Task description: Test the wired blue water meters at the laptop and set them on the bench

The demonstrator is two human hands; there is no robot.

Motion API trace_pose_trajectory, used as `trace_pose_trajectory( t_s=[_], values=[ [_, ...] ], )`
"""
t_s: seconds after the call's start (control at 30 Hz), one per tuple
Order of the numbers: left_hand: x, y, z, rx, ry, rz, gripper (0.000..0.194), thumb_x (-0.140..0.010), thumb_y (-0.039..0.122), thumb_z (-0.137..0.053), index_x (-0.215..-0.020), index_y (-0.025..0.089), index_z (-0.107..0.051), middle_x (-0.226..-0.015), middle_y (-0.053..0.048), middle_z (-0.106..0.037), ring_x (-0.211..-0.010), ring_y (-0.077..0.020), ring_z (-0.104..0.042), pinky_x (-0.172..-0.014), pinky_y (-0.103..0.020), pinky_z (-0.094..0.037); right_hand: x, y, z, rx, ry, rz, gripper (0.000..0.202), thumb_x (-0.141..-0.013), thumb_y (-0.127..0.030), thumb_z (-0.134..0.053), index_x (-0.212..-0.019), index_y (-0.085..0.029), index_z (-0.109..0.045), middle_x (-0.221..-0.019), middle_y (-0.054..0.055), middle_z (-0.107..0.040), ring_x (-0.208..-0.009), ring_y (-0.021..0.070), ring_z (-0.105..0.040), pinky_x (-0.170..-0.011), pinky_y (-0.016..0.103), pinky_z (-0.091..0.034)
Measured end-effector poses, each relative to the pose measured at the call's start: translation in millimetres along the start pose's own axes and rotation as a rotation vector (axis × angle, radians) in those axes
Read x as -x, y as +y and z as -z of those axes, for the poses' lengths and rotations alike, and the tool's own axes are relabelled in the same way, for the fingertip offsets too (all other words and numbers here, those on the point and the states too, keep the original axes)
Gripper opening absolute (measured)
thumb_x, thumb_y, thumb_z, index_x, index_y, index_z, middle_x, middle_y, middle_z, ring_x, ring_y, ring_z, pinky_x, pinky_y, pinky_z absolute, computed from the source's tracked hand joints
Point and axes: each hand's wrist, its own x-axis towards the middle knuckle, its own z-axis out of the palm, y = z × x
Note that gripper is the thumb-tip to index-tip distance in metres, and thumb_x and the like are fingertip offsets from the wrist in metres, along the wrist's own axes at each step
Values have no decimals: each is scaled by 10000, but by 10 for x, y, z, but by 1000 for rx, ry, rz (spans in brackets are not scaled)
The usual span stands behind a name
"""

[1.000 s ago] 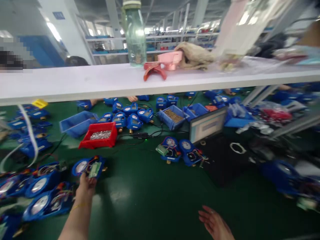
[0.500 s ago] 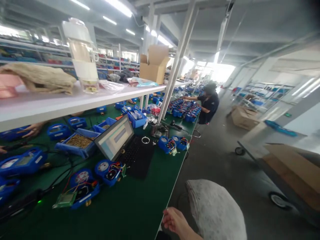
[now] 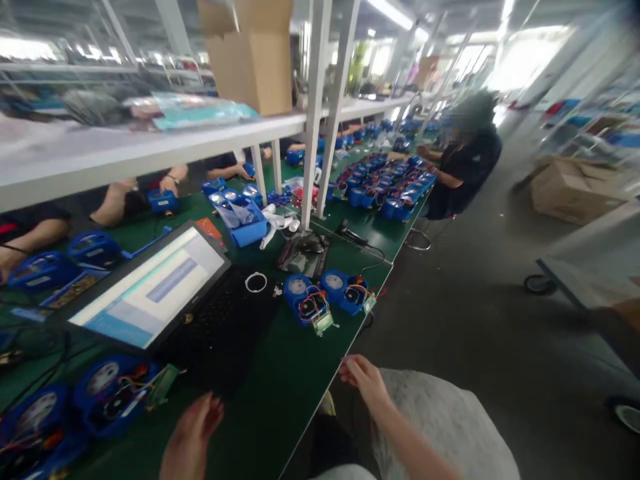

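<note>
My left hand [image 3: 195, 430] is over the green table [image 3: 270, 407], just in front of the laptop [image 3: 155, 287], its fingers loosely curled and blurred, with no object visible in it. Near the table's right edge is my right hand [image 3: 363, 380], its fingers bent; nothing shows in them. Beyond it sit two opened blue devices [image 3: 305, 300] with wires and small green circuit boards. More opened blue devices [image 3: 110, 393] lie at the left, near my left hand. A white ring [image 3: 256, 283] rests beside the laptop keyboard.
A white shelf [image 3: 150, 157] on posts runs above the table and bears a cardboard box [image 3: 255, 67]. Many blue devices [image 3: 385, 180] cover the far table, beside a seated person [image 3: 465, 160]. Other people's arms show under the shelf. A cart [image 3: 590, 267] stands right.
The view has turned right and moved closer to the two far devices. My left hand has come into view over the table. My right hand remains by the table edge.
</note>
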Motion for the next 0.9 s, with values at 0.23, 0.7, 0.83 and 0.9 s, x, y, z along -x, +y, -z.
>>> trace_pose_trajectory(
  t_s=[0.23, 0.7, 0.83, 0.9],
  values=[
    [-53, -257, -1776, -204, -221, 62, 126, -838, 169, -606, -931, 88, -626, -872, -112, -682, -801, -172, -646, -782, -294, -509, -613, -131, 721, 4, 56, -121, 521, -566, -602, -749, -825, -158, -666, -710, 63, -675, -637, 186, -612, -593, 287, -449],
    [-243, -456, -2270, -197, -384, 90, 432, -622, 390, -782, -953, 152, -641, -1031, -93, -669, -986, -245, -596, -803, -298, -486, -775, 12, 923, 31, 44, -303, 592, -509, -669, -732, -818, -168, -664, -709, 68, -693, -645, 212, -632, -611, 316, -482],
    [-69, -557, -2035, -164, -407, 87, 426, -614, 421, -787, -894, 131, -648, -916, -94, -688, -887, -232, -620, -806, -297, -473, -719, 58, 1019, 103, 8, -331, 619, -425, -696, -736, -772, -191, -650, -679, 61, -685, -625, 238, -637, -597, 356, -518],
    [86, -608, -1821, -155, -418, 104, 474, -594, 444, -798, -901, 112, -657, -876, -102, -690, -811, -231, -625, -765, -313, -473, -676, 133, 1120, 169, -34, -344, 639, -410, -719, -726, -792, -212, -654, -699, 67, -684, -666, 270, -650, -618, 397, -543]
  ],
)
